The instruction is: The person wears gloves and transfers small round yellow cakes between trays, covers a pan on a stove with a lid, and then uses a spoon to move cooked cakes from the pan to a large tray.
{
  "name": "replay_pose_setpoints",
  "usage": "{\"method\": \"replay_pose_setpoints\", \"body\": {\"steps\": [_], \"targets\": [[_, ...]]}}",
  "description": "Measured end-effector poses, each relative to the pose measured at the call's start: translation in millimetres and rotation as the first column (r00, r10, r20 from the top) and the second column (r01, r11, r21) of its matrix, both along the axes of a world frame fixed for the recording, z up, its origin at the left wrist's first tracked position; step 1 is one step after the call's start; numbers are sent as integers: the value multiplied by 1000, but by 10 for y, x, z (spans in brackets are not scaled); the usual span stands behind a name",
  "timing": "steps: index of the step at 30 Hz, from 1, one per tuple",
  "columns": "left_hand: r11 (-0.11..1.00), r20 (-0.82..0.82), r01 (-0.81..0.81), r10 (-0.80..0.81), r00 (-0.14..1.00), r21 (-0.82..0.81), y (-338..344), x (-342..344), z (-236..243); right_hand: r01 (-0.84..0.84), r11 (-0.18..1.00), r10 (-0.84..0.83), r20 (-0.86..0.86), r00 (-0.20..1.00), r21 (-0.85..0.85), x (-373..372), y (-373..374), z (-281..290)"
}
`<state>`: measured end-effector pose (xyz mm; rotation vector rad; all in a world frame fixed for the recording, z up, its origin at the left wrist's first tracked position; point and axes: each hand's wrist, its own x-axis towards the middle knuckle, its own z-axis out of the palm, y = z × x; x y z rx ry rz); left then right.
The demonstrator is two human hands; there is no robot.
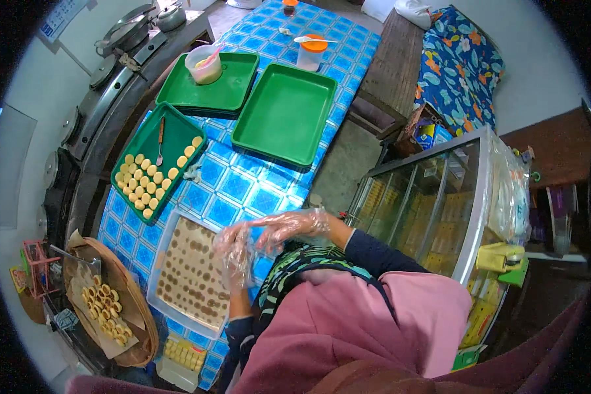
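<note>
Both my hands wear clear plastic gloves and meet over the right edge of a metal tray (177, 289) lined with paper marked by brown round stains. My left hand (235, 255) hangs above the tray, fingers loosely apart and pointing down. My right hand (290, 226) reaches in from the right, with its fingers stretched toward the left hand and touching it or nearly so. Neither hand shows anything in it. A green tray (177, 134) with rows of small yellow pastries and a brush lies further up the blue tiled tablecloth.
Two empty green trays (285, 115) lie at the far end, one bearing a bowl (203, 65) with a spoon. A tub with an orange lid (310, 54) stands beyond. A round basket (141, 322) of pastries sits left, a glass display cabinet (433, 197) right.
</note>
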<state>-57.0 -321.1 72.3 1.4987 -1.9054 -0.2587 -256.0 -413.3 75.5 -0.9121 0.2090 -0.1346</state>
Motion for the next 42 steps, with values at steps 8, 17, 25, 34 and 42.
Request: {"method": "replay_pose_setpoints", "body": {"steps": [8,17,25,34,42], "targets": [[856,-775,201,302,555,477,-1872,-1147,322,352,849,-433,135,891,394,-1280,-1172,90],[851,-714,367,13,700,376,-2767,-2211,-15,503,798,-571,147,808,334,-2145,-1887,-65],[966,-263,250,-223,939,73,-3070,-2307,-331,539,810,-574,124,809,231,-2310,-2100,-287],[997,-234,72,-67,970,10,-4086,-2992,-19,493,824,-525,-51,850,-279,-3273,-3125,-361],[712,-926,637,47,376,295,-5231,-4525,-309,766,596,-803,176,569,240,-4180,-4063,-233]]}}
